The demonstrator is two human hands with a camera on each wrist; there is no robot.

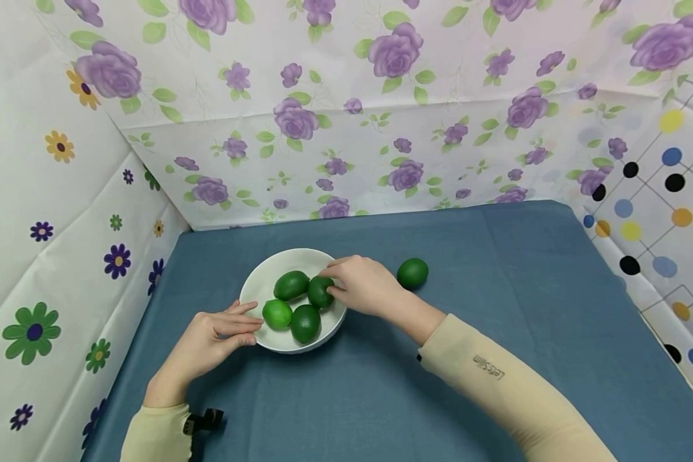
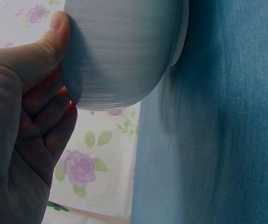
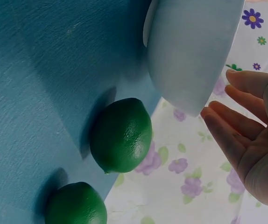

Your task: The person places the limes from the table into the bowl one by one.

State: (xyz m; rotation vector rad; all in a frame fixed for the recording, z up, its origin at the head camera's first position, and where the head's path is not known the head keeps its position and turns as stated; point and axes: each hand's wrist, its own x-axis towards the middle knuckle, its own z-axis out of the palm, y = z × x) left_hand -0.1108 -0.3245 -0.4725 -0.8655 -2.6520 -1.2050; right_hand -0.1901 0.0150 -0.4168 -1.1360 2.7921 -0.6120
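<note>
A white bowl (image 1: pixel 289 350) stands on the blue cloth with several limes in it: dark green ones (image 1: pixel 291 285) and a brighter one (image 1: pixel 277 314). My left hand (image 1: pixel 216 333) holds the bowl's left rim, fingers over the edge. In the left wrist view its thumb (image 2: pixel 57 32) lies along the bowl's outer side. My right hand (image 1: pixel 364 282) reaches over the right rim, its fingertips at a dark green lime (image 1: pixel 320 292) inside. In the right wrist view that hand's fingers look fairly straight and spread, beside the bowl (image 3: pixel 190 51); the wall hides the contents.
A dark green lime (image 1: pixel 412 274) lies on the cloth right of the bowl. The right wrist view shows two limes outside the bowl, one nearer (image 3: pixel 121 135) and one lower (image 3: pixel 76 205). Flowered sheets (image 1: pixel 335 167) stand behind and at the left; a dotted sheet (image 1: pixel 664 212) stands right.
</note>
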